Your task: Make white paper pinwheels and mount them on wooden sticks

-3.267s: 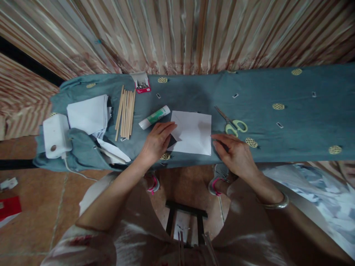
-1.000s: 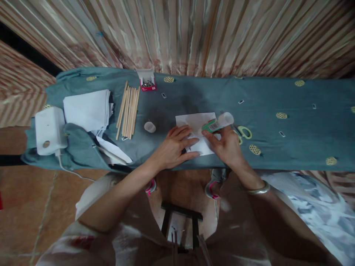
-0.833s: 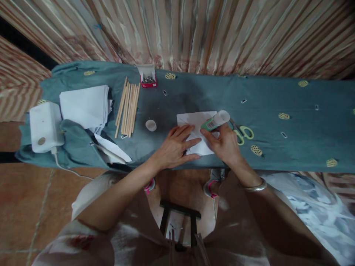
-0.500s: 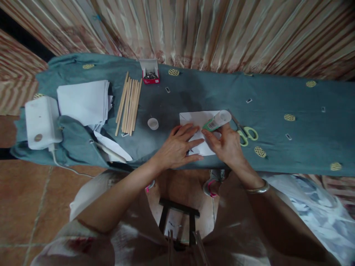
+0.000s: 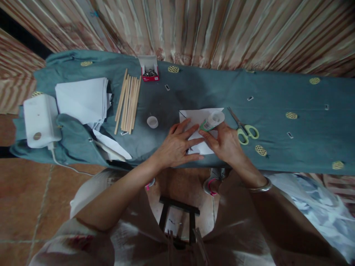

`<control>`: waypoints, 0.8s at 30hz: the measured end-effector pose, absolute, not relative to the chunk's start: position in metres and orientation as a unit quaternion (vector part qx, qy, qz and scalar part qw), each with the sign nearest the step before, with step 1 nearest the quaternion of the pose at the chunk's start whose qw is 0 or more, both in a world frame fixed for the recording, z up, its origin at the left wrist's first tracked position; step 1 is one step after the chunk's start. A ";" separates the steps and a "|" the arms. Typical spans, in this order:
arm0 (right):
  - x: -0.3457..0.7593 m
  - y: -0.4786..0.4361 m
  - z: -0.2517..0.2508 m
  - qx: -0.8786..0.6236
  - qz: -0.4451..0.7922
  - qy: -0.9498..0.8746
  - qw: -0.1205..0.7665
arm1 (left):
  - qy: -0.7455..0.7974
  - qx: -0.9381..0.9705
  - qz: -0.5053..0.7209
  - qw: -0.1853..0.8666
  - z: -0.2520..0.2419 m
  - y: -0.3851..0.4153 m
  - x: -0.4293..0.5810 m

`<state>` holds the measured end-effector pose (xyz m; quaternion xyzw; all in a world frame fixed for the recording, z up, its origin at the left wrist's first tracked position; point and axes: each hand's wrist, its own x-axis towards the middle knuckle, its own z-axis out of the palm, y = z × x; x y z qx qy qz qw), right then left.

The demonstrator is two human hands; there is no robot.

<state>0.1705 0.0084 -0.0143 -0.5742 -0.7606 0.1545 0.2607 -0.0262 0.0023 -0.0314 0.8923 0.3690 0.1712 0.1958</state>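
A sheet of white paper (image 5: 205, 113) lies near the front edge of the cloth-covered table. My left hand (image 5: 177, 146) rests flat on its left part, fingers spread. In my right hand (image 5: 226, 144) is a glue stick (image 5: 212, 120) with a green label, held tilted over the paper; its lower end is at the sheet, and whether it touches cannot be made out. Just right of that hand lie open scissors (image 5: 245, 132) with light green handles. A small whitish cap (image 5: 152, 122) sits on the cloth to the left of the paper.
Wooden sticks (image 5: 129, 103) lie in a bunch left of the cap. Behind them stands an open red box (image 5: 150, 73) of small metal pieces. Farther left are stacked white papers (image 5: 81, 99) and a white device (image 5: 41, 120) with a cord. A pleated curtain (image 5: 208, 33) hangs behind.
My right hand has shifted the glue stick slightly left over the paper. The left hand stays on the sheet, its fingers a little more spread.
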 end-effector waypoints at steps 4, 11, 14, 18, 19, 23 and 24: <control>0.171 0.007 -0.012 -0.559 0.156 -0.774 0.254 | 0.371 0.893 0.165 0.194 -0.032 0.002 -0.026; 0.178 0.002 -0.012 -0.542 0.150 -0.787 0.251 | 0.371 0.895 0.157 0.192 -0.033 0.002 -0.027; 0.181 0.000 -0.013 -0.548 0.136 -0.785 0.253 | 0.372 0.895 0.152 0.192 -0.033 0.002 -0.028; 0.185 -0.002 -0.012 -0.563 0.135 -0.777 0.247 | 0.374 0.896 0.142 0.192 -0.031 0.002 -0.028; 0.187 -0.002 -0.012 -0.564 0.135 -0.777 0.246 | 0.374 0.896 0.140 0.192 -0.031 0.002 -0.028; 0.189 -0.001 -0.013 -0.567 0.129 -0.775 0.248 | 0.372 0.897 0.142 0.194 -0.030 0.003 -0.028; 0.189 0.000 -0.013 -0.572 0.130 -0.771 0.248 | 0.371 0.897 0.144 0.195 -0.030 0.003 -0.028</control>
